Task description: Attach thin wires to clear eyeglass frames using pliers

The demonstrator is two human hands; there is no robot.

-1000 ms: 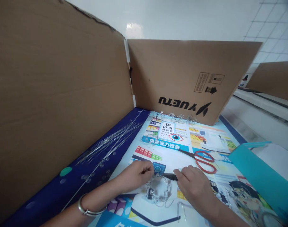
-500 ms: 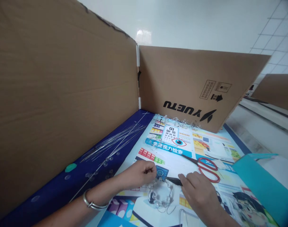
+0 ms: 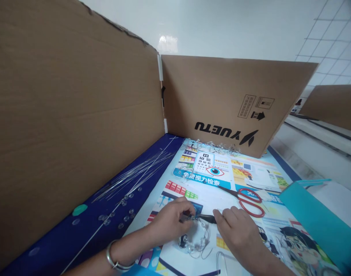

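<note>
My left hand (image 3: 172, 216), with a silver bangle on the wrist, pinches the upper edge of a ring of clear beads on wire (image 3: 205, 232). My right hand (image 3: 235, 228) is closed round a black narrow-tipped tool that looks like pliers (image 3: 206, 218). The tool's tip meets the beaded ring close to my left fingertips; its handles are hidden in my palm. A loose wire end curls below the ring. Just beyond my right hand lie scissors (image 3: 250, 201) with red handles.
Thin wires (image 3: 135, 172) and loose clear beads (image 3: 126, 218) lie on the blue cloth at left, near a green disc (image 3: 79, 209). More beads (image 3: 215, 146) line the foot of the cardboard panel (image 3: 221, 92). A teal box (image 3: 316, 218) stands at right.
My left hand has turned and its fingers now pinch the ring's upper edge at the tool's tip. My right hand keeps hold of the tool. The view has shifted slightly.
</note>
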